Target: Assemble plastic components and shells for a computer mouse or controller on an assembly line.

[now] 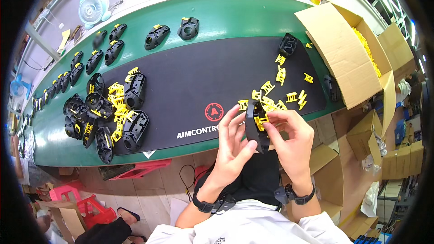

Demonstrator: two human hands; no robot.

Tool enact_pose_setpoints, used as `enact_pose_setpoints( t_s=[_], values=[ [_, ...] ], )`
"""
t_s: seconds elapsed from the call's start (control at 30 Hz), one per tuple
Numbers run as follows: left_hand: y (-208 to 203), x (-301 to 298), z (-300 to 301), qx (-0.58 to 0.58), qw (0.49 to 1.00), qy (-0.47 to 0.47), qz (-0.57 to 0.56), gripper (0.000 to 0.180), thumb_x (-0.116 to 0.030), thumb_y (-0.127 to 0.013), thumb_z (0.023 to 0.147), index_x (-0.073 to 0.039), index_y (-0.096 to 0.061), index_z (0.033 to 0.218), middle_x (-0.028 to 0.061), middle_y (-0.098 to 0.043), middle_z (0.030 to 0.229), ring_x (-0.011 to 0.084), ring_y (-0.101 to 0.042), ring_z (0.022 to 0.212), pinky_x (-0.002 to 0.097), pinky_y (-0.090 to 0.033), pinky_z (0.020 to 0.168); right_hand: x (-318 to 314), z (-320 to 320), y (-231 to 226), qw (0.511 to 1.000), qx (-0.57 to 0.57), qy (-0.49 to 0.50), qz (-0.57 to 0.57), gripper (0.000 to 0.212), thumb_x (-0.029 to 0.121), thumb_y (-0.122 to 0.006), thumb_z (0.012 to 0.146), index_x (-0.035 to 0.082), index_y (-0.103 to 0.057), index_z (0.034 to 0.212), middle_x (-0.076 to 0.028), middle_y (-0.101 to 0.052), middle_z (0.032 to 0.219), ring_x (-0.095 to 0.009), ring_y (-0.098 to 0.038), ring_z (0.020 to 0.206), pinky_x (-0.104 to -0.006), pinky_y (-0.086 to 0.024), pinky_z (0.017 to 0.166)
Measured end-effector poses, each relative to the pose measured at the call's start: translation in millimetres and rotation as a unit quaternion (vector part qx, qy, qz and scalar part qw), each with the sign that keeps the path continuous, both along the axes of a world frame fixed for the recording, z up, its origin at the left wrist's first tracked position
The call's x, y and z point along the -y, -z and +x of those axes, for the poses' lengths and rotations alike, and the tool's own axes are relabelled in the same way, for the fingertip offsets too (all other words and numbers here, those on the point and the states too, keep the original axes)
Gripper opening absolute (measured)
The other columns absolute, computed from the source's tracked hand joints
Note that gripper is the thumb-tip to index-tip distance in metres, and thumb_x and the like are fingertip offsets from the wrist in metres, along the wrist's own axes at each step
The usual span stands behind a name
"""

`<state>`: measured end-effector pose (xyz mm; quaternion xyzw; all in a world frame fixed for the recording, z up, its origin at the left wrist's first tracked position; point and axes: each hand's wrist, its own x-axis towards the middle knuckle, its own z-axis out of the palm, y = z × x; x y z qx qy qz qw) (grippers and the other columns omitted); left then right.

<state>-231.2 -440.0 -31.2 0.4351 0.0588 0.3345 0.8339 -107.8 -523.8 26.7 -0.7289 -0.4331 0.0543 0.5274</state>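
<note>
In front of me, at the near edge of the mat, my left hand (231, 153) grips a black plastic shell (251, 131) from its left side, and the shell stands on edge. The thumb and fingers of my right hand (293, 141) are closed on a yellow plastic clip (261, 121) at the shell's open side. How deep the clip sits inside cannot be made out. Just beyond my hands lie several loose yellow clips (267, 102). Another black shell (287, 44) rests farther off at the mat's far right corner.
A dark mat (190, 81) covers part of the green table (244, 11). Black shells and yellow clips (118, 110) are heaped at left; more shells (94, 61) line the far left. An open cardboard box (337, 58) of yellow pieces stands right. Another person's foot (129, 216) shows lower left.
</note>
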Motion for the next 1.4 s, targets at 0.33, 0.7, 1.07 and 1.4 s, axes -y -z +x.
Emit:
enact_pose_setpoints(
  t_s=[0.33,0.7,1.07,1.4],
  values=[
    [6,7,2,0.000,0.999,0.014,0.031,0.085,0.003,-0.057,0.092,-0.008,-0.008,0.161,0.0146,-0.023,0.160,0.0277,-0.027,0.148,0.0452,-0.033,0.115,-2,-5,-3,0.995,0.092,0.043,-0.002,0.018,-0.004,-0.076,0.081,0.005,-0.074,0.097,-0.006,-0.071,0.090,-0.013,-0.065,0.067,-0.0242,-0.048,0.055],
    [12,8,-2,-0.020,0.999,0.008,0.045,0.087,0.002,-0.057,0.092,-0.008,-0.004,0.160,0.0159,-0.021,0.159,0.0274,-0.026,0.148,0.0453,-0.033,0.115,-2,-5,4,0.993,0.116,0.015,-0.002,0.019,-0.003,-0.078,0.079,0.004,-0.075,0.096,-0.008,-0.068,0.089,-0.017,-0.067,0.070,-0.0280,-0.052,0.059],
    [9,10,-12,-0.083,0.994,0.064,-0.037,0.082,-0.043,-0.046,0.093,-0.004,-0.012,0.157,0.0182,-0.040,0.141,0.0249,-0.063,0.103,0.0366,-0.056,0.084,19,8,14,0.937,-0.295,-0.173,-0.070,0.016,-0.004,-0.065,0.094,0.000,-0.056,0.106,0.000,-0.052,0.084,-0.005,-0.053,0.076,-0.0217,-0.054,0.060],
    [-4,-11,-20,-0.075,0.985,0.096,-0.120,0.080,-0.037,-0.042,0.090,0.006,-0.018,0.154,0.0204,-0.036,0.149,0.0257,-0.035,0.141,0.0388,-0.031,0.116,-3,3,4,0.986,-0.053,-0.132,-0.083,0.024,0.008,-0.081,0.082,0.005,-0.065,0.099,-0.005,-0.059,0.103,-0.018,-0.060,0.093,-0.0330,-0.050,0.079]
  ],
)
